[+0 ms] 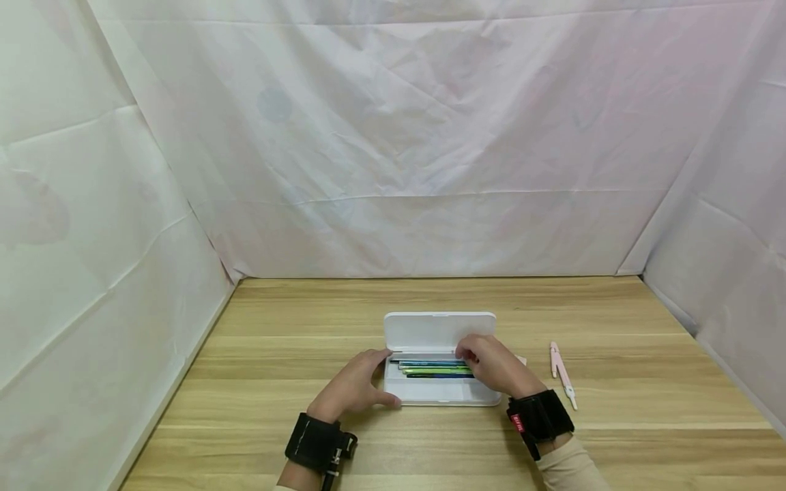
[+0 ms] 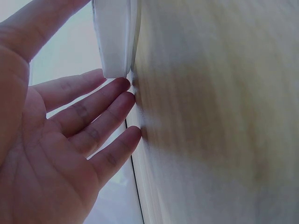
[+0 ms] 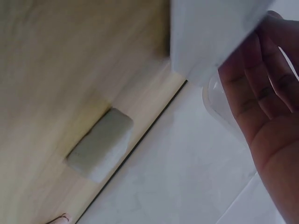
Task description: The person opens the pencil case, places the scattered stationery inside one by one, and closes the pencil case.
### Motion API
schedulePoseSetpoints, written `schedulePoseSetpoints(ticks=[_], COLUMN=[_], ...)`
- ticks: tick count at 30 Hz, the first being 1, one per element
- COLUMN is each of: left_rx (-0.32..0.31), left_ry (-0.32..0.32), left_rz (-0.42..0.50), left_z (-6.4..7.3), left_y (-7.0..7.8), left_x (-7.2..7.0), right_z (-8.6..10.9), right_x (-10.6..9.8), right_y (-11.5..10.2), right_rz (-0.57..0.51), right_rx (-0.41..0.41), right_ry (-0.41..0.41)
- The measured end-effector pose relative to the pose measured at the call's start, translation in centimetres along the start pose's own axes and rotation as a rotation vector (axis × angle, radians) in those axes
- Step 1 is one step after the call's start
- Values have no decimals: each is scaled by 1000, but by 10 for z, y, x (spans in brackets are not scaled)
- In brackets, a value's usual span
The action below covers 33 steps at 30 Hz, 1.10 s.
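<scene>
A white pencil case (image 1: 424, 392) lies on the table with its lid (image 1: 439, 331) raised at the back. Several pens (image 1: 432, 368), blue, green and dark, lie side by side in it. My left hand (image 1: 356, 387) spans the case's left end, thumb at the front corner, fingers at the back; in the left wrist view its fingers (image 2: 110, 109) are nearly straight and touch the case's end. Over the case's right part, my right hand (image 1: 494, 365) reaches in with bent fingers. The case's wall hides its fingertips in the right wrist view, so what they hold cannot be seen.
A pink compass (image 1: 561, 375) lies on the table right of the case. Between case and compass, a pale block like an eraser (image 3: 100, 144) lies on the wood, mostly hidden by the right hand in the head view. White cloth (image 1: 393, 150) hangs around the table.
</scene>
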<state>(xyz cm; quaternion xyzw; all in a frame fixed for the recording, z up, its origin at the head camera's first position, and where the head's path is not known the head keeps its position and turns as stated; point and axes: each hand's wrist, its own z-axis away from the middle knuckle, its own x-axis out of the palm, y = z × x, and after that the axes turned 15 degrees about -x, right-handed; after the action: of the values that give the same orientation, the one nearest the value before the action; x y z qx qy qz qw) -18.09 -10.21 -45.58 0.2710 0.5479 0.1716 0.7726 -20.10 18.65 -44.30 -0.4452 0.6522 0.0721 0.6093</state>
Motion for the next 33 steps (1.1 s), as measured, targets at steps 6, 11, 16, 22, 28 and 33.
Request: schedulePoseSetpoints(ticks=[6, 11, 16, 22, 28, 33], left_rx=[6, 14, 14, 10, 12, 17], left_ry=[-1, -1, 0, 0, 4, 2], left_rz=[6, 7, 3, 1, 1, 3], left_z=[0, -1, 0, 0, 1, 1], left_y=[0, -1, -1, 0, 0, 0], left_x=[0, 0, 0, -1, -1, -1], right_z=[0, 0, 1, 3, 6, 7], right_x=[-1, -3, -6, -12, -19, -25], right_y=[1, 0, -1, -2, -1, -2], right_rz=[5, -1, -8, -23, -13, -21], right_rx=[29, 29, 35, 45, 67, 75], right_ry=[0, -10, -5, -26, -49, -62])
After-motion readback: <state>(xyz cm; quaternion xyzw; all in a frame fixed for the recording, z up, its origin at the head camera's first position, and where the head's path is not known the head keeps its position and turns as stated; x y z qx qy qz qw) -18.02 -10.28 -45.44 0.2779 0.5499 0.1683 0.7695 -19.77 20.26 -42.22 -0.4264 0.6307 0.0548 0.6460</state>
